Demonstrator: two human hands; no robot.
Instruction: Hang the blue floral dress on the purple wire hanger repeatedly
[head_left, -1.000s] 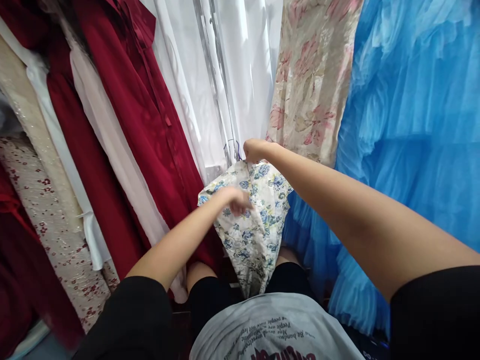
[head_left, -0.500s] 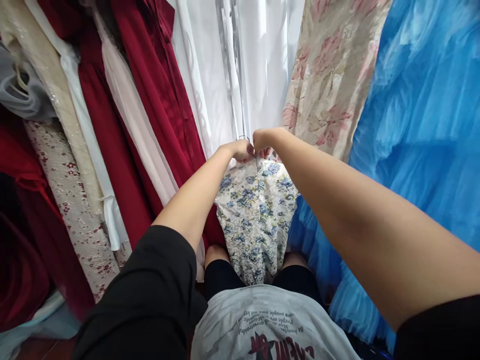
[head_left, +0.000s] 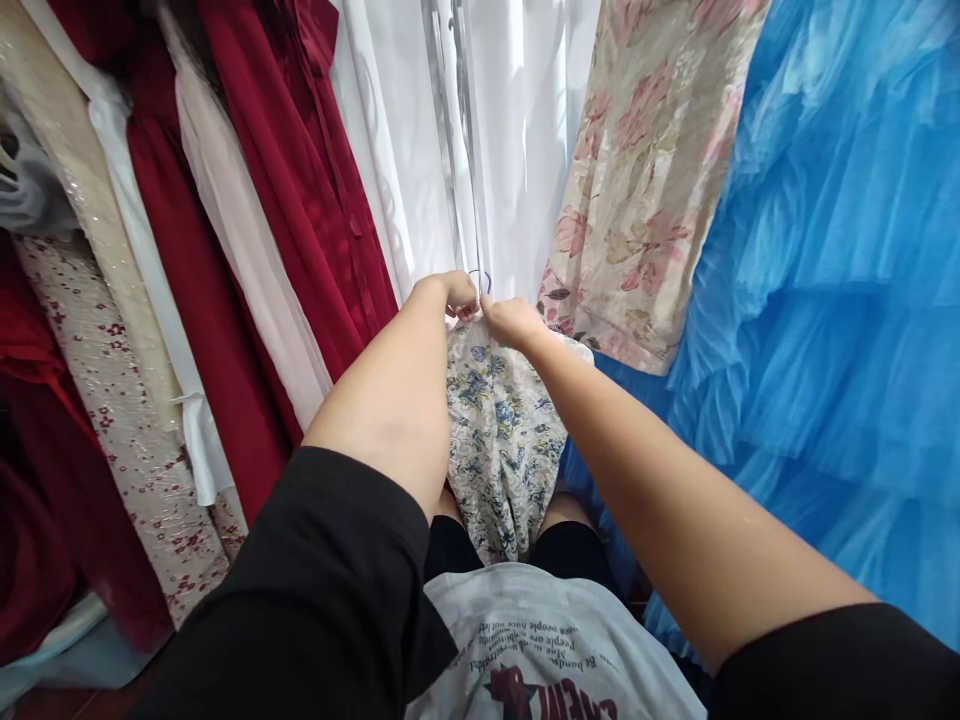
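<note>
A white dress with blue flowers point(head_left: 506, 430) hangs in front of my legs, a straight seam or zip line running down its middle. At the top of its neckline, my left hand point(head_left: 457, 292) is closed in a pinch on the fabric. Close beside it on the right, my right hand point(head_left: 514, 322) also pinches the neckline, at the top of the middle line. A thin hanger hook point(head_left: 487, 282) sticks up just behind my hands. My fingertips are small in view and partly hidden, so the exact spot they grip is hard to see.
White cloth point(head_left: 517, 150) hangs straight ahead. Dark red dresses point(head_left: 300, 180) and a pale pink one point(head_left: 232, 210) hang to the left. A beige floral dress point(head_left: 637, 190) and a ruffled blue tulle gown point(head_left: 825, 330) hang on the right.
My right hand has lowered slightly and its wrist has turned. Both hands and the dress top have shifted a little left, and the dress looks narrower and more gathered.
</note>
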